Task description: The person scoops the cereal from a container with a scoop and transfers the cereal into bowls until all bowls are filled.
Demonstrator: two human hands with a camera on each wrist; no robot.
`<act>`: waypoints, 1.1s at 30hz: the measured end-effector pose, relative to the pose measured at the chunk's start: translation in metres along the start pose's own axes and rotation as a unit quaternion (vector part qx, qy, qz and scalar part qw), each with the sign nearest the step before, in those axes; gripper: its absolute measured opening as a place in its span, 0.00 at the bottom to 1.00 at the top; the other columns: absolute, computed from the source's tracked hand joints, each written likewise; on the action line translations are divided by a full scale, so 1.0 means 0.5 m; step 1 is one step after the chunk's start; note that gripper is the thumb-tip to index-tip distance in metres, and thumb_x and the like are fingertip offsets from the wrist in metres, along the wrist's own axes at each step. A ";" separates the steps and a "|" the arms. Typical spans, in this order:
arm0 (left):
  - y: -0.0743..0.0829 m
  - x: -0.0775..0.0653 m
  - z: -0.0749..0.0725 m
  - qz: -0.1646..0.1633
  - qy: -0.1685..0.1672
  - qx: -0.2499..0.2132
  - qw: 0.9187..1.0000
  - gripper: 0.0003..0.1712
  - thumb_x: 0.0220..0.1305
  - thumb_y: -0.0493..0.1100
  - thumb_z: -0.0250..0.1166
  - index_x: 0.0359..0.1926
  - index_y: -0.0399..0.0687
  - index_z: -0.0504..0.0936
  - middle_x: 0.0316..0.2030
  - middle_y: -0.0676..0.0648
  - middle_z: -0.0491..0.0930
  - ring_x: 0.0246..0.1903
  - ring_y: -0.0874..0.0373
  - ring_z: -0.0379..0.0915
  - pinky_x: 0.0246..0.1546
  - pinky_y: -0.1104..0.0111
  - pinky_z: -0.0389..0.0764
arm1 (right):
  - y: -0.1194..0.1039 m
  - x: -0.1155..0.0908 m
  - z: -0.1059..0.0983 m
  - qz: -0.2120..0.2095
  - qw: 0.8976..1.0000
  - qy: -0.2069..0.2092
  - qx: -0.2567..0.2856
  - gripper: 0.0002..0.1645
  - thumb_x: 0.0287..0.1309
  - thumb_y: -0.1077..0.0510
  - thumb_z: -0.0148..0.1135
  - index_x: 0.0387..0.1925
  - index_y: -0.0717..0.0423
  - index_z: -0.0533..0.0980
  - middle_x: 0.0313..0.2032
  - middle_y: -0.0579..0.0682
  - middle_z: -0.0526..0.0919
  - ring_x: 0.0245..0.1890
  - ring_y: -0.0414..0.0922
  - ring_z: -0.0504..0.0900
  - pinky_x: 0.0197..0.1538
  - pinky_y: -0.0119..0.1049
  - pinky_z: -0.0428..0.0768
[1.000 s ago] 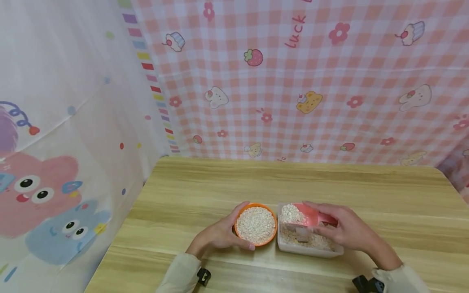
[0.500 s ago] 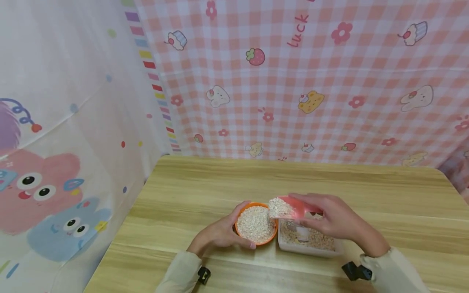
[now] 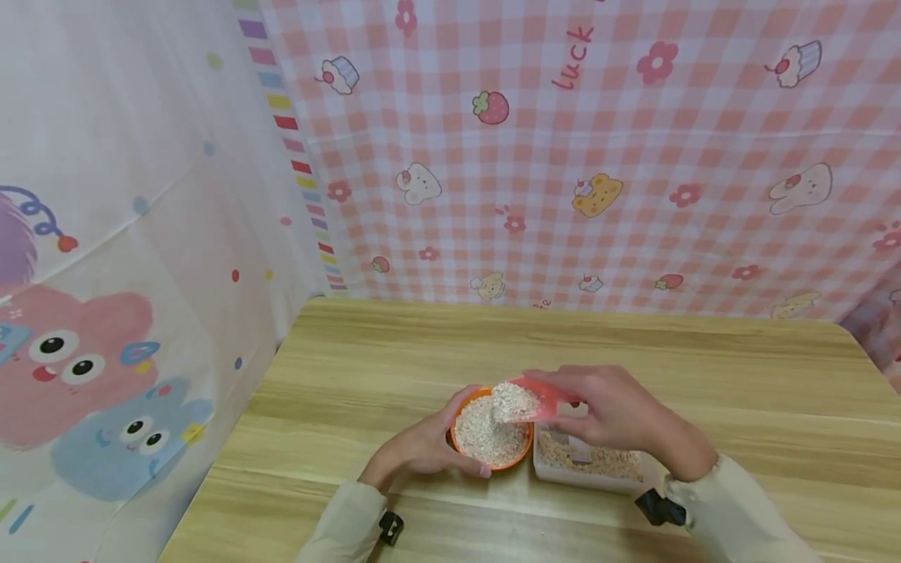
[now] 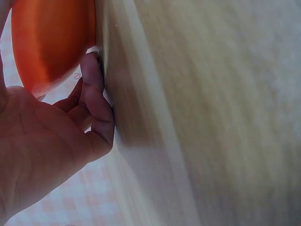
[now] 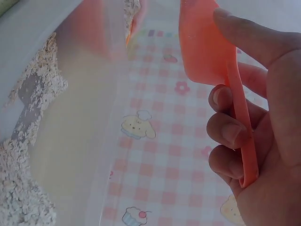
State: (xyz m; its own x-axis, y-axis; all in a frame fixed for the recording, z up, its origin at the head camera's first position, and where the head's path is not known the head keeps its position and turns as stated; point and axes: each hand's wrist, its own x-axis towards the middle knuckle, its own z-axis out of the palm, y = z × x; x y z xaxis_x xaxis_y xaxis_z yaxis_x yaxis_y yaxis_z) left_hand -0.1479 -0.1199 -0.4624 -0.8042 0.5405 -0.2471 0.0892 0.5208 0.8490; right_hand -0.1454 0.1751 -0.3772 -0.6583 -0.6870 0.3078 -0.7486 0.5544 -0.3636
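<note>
In the head view my left hand (image 3: 422, 446) holds the orange bowl (image 3: 529, 450) from its left side, thumb at the near rim and fingers at the far side. The bowl is filled with oat flakes (image 3: 486, 439). My right hand (image 3: 622, 410) grips a pink scoop (image 5: 207, 42) by its handle, fingers curled round it in the right wrist view. Heaped oats (image 3: 512, 401) lie in the scoop, which hangs over the bowl's right far part. Below the right hand stands a translucent tub (image 3: 587, 478) with more oats (image 5: 21, 181) inside. The left wrist view shows the bowl's outer wall (image 4: 54, 40).
Everything stands on a wood-grain table (image 3: 394, 344). A pink checked cloth (image 3: 450, 234) hangs behind its far edge, and a white printed cloth (image 3: 197, 258) hangs on the left. The tub stands close to the bowl's right side.
My right hand has lifted the loaded scoop out of the tub and carried it left over the bowl. The left hand and bowl have stayed in place.
</note>
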 end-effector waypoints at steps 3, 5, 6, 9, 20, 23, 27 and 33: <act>-0.002 0.001 0.000 0.002 0.001 -0.003 1.000 0.67 0.44 0.55 0.82 0.77 0.70 0.46 0.75 0.48 0.55 0.72 0.46 0.54 0.69 0.44 0.56 | -0.004 0.008 0.005 -0.015 1.000 0.001 -0.011 0.34 0.53 0.47 0.74 0.62 0.46 0.76 0.36 0.39 0.83 0.27 0.30 0.74 0.28 0.26 0.73; -0.003 0.001 0.000 0.001 0.002 -0.001 1.000 0.67 0.44 0.56 0.82 0.77 0.70 0.46 0.75 0.48 0.55 0.72 0.46 0.54 0.69 0.44 0.56 | -0.008 0.013 0.007 -0.022 0.999 0.003 -0.024 0.34 0.53 0.46 0.74 0.61 0.46 0.77 0.34 0.39 0.82 0.27 0.30 0.75 0.28 0.26 0.73; -0.003 0.001 0.000 0.001 0.002 0.000 1.000 0.67 0.44 0.56 0.81 0.78 0.69 0.45 0.75 0.47 0.55 0.72 0.46 0.54 0.69 0.44 0.56 | -0.010 0.015 0.007 -0.021 0.999 0.001 -0.031 0.34 0.52 0.45 0.74 0.61 0.46 0.78 0.32 0.38 0.81 0.27 0.30 0.75 0.28 0.26 0.72; -0.003 0.002 0.000 0.001 0.001 0.002 1.000 0.68 0.45 0.56 0.81 0.78 0.68 0.44 0.76 0.46 0.54 0.72 0.46 0.52 0.69 0.44 0.55 | -0.016 0.020 0.007 -0.019 0.998 -0.006 -0.052 0.34 0.51 0.44 0.74 0.60 0.46 0.78 0.29 0.38 0.79 0.25 0.30 0.75 0.27 0.26 0.71; -0.005 0.007 0.002 0.011 -0.005 -0.002 1.000 0.69 0.44 0.55 0.82 0.78 0.64 0.44 0.73 0.48 0.60 0.70 0.49 0.56 0.70 0.47 0.56 | -0.035 0.034 0.002 -0.034 0.993 -0.030 -0.109 0.31 0.53 0.41 0.72 0.59 0.44 0.79 0.28 0.40 0.80 0.18 0.30 0.63 0.23 0.25 0.64; -0.004 0.006 0.000 0.014 -0.006 0.003 1.000 0.68 0.44 0.56 0.81 0.78 0.65 0.44 0.71 0.49 0.62 0.69 0.50 0.58 0.69 0.48 0.57 | -0.041 0.038 0.002 -0.044 0.991 -0.026 -0.124 0.30 0.52 0.42 0.73 0.57 0.44 0.80 0.27 0.40 0.80 0.17 0.31 0.62 0.22 0.25 0.64; -0.002 0.005 0.001 0.017 -0.007 0.002 1.000 0.67 0.45 0.55 0.81 0.78 0.64 0.45 0.71 0.48 0.63 0.69 0.49 0.59 0.68 0.47 0.58 | -0.048 0.042 0.003 -0.063 0.986 -0.015 -0.151 0.30 0.48 0.44 0.76 0.55 0.44 0.81 0.25 0.40 0.78 0.16 0.32 0.61 0.21 0.26 0.63; 0.001 0.003 0.004 0.001 -0.005 0.002 1.000 0.67 0.45 0.55 0.81 0.78 0.66 0.45 0.72 0.49 0.60 0.70 0.49 0.57 0.69 0.45 0.57 | -0.057 0.047 0.003 -0.087 0.979 0.001 -0.185 0.29 0.46 0.42 0.78 0.52 0.43 0.82 0.21 0.39 0.72 0.15 0.34 0.59 0.20 0.26 0.62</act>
State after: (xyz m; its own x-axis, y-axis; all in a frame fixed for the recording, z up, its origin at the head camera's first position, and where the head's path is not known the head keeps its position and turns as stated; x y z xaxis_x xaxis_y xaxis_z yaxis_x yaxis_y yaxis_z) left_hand -0.1480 -0.1175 -0.4635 -0.7983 0.5482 -0.2495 0.0937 0.5222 0.8476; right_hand -0.1394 0.1426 -0.3611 -0.5186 -0.7848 0.3393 -0.8263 0.5619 0.0369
